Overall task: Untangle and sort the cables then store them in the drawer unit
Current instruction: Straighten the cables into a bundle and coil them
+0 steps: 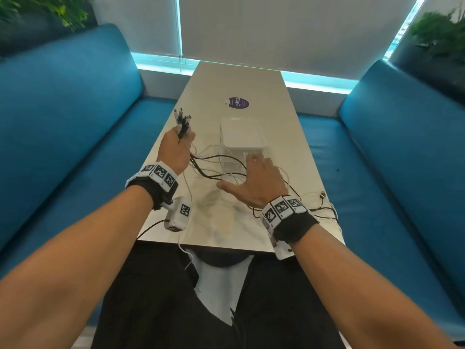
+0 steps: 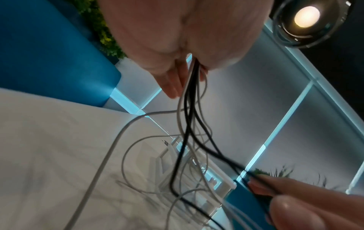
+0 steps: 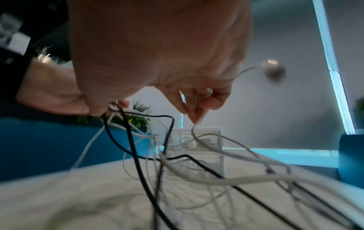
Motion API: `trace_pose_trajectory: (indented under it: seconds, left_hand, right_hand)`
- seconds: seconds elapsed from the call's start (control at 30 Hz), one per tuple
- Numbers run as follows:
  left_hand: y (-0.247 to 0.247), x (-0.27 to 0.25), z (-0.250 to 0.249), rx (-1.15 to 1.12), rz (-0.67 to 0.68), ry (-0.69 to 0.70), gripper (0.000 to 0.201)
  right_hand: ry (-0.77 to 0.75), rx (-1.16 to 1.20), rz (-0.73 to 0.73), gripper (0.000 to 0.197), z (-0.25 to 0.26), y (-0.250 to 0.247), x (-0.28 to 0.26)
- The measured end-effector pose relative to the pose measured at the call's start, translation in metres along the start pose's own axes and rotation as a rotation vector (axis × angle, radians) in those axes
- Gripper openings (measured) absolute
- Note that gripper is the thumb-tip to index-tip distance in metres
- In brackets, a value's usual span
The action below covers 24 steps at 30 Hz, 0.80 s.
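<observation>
My left hand (image 1: 176, 149) is raised over the table's left side and grips a bundle of black and white cable ends, whose plugs (image 1: 182, 117) stick up above the fist. From the fist (image 2: 177, 31) the cables (image 2: 189, 109) hang down into a tangle (image 1: 219, 170) on the table. My right hand (image 1: 254, 177) hovers low over that tangle, thumb spread wide, just in front of the white drawer unit (image 1: 242, 137). In the right wrist view its fingertips (image 3: 195, 116) curl onto a white cable (image 3: 199, 140), and other strands trail to the right (image 1: 322, 205).
The pale table (image 1: 251, 81) carries a purple round sticker (image 1: 239, 103) beyond the drawer unit. Blue sofas (image 1: 63, 122) (image 1: 402, 147) flank both sides. One white cable (image 1: 186, 250) dangles over the near edge onto my lap. Plants stand in the far corners.
</observation>
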<state>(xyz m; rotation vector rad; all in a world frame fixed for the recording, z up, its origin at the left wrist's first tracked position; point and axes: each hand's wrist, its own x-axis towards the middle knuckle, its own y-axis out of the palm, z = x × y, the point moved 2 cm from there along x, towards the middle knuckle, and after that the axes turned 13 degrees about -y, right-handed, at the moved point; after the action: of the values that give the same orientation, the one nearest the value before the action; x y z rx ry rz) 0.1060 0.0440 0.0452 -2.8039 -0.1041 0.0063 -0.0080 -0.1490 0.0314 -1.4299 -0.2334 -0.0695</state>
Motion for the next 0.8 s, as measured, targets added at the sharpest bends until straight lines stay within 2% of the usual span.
trace_pose_trajectory:
  seconds: [0.07,0.13,0.23,0.33,0.43,0.5,0.6,0.63,0.73,0.8]
  left_hand:
    - [-0.001,0.002,0.002,-0.14,0.024,-0.038,0.036]
    - [-0.002,0.001,-0.001,-0.207,0.032,-0.057,0.041]
    - [-0.002,-0.003,-0.008,-0.313,0.055,-0.078,0.037]
    - [-0.004,-0.004,-0.015,-0.455,0.177,-0.109,0.047]
    - [-0.006,-0.01,-0.023,-0.489,0.285,-0.105,0.05]
    - [-0.009,-0.016,-0.029,-0.498,0.319,-0.106,0.051]
    - [-0.018,-0.02,-0.041,-0.604,0.323,-0.13,0.045]
    - [-0.023,-0.019,-0.046,-0.648,0.302,-0.152,0.042]
    - [-0.04,-0.01,-0.053,-0.772,0.236,-0.221,0.038]
    - [-0.044,-0.006,-0.05,-0.784,0.222,-0.245,0.039]
  right_hand:
    - [-0.028,0.166,-0.035,0.107,0.008,-0.005,0.004]
    - [-0.115,0.217,-0.08,0.104,0.02,-0.007,0.013]
    - [-0.232,0.258,-0.129,0.104,0.041,-0.01,0.031]
    - [-0.241,0.315,-0.039,0.103,0.06,-0.008,0.049]
    - [-0.17,0.454,0.019,0.099,0.076,0.0,0.063]
    - [-0.121,0.532,0.024,0.082,0.082,0.006,0.07]
    - [-0.117,0.501,0.02,0.021,0.075,0.01,0.072]
    - [-0.125,0.511,0.05,0.012,0.069,0.014,0.068]
    - [-0.074,0.645,0.209,0.016,0.048,0.032,0.046]
    - [-0.065,0.678,0.246,0.016,0.04,0.041,0.037]
